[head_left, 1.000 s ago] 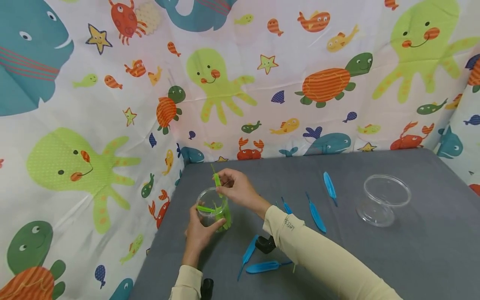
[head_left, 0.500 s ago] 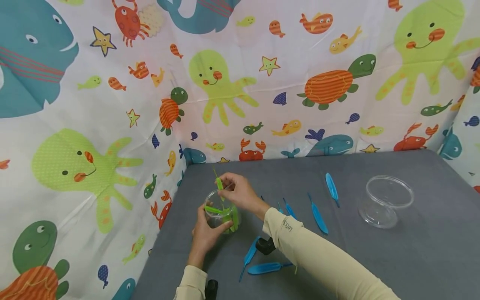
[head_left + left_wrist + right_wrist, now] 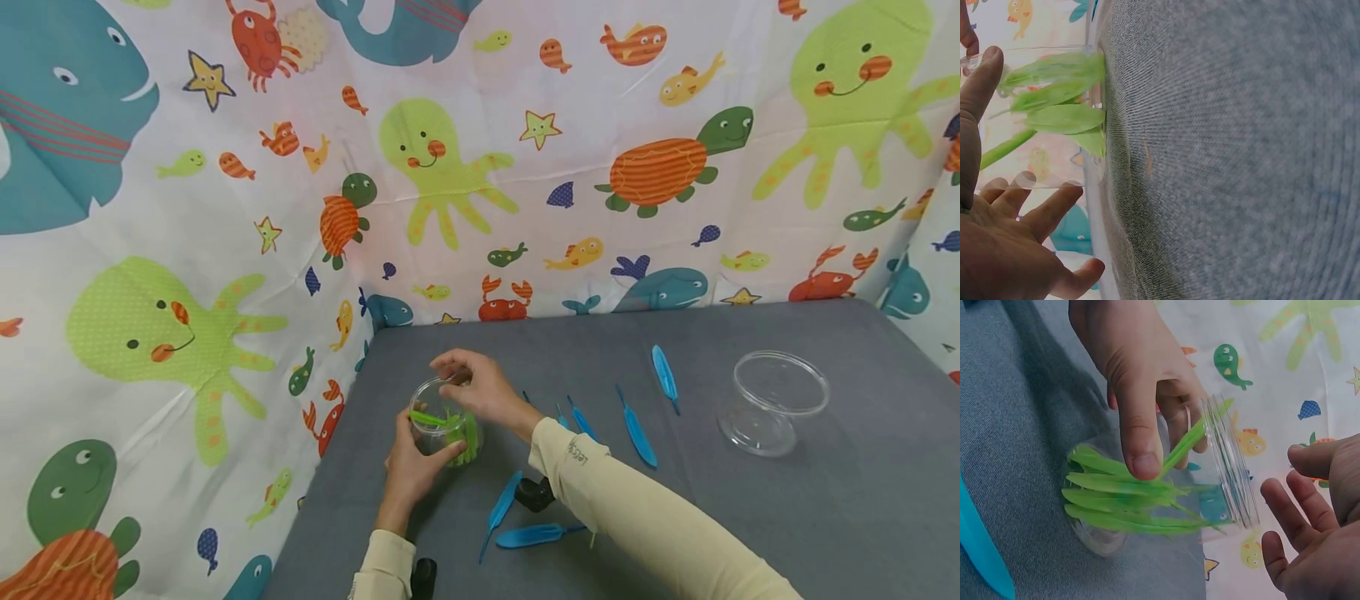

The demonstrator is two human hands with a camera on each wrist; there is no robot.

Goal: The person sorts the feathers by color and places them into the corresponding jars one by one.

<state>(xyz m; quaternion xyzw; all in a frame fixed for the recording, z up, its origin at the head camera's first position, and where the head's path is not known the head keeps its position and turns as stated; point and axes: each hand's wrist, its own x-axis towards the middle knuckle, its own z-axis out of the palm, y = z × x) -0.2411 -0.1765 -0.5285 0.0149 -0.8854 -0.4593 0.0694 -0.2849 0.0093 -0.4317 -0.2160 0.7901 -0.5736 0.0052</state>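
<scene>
My left hand (image 3: 412,467) grips a clear plastic jar (image 3: 1094,540), thumb on the near side and fingers around the other. Inside it stand several green feathers (image 3: 1122,506), their broad ends down at the bottom; one leans aslant with its end at the rim. In the left wrist view, the feathers (image 3: 1063,115) show through the jar wall, close to the grey cloth. Just above the jar's mouth is my right hand (image 3: 480,387), its fingers spread loosely and holding nothing. The right wrist view has that hand (image 3: 1325,519) just beyond the rim.
Several blue feathers (image 3: 636,433) lie scattered on the grey cloth (image 3: 862,517), some near my right forearm. A clear container with a wide rim (image 3: 780,383) stands at the right. Patterned curtains (image 3: 450,67) rise behind and on the left.
The green feather my right hand pinched above the jar has left its fingers, which have opened. The jar and left hand first shifted rightward in the head view, then stayed about still.
</scene>
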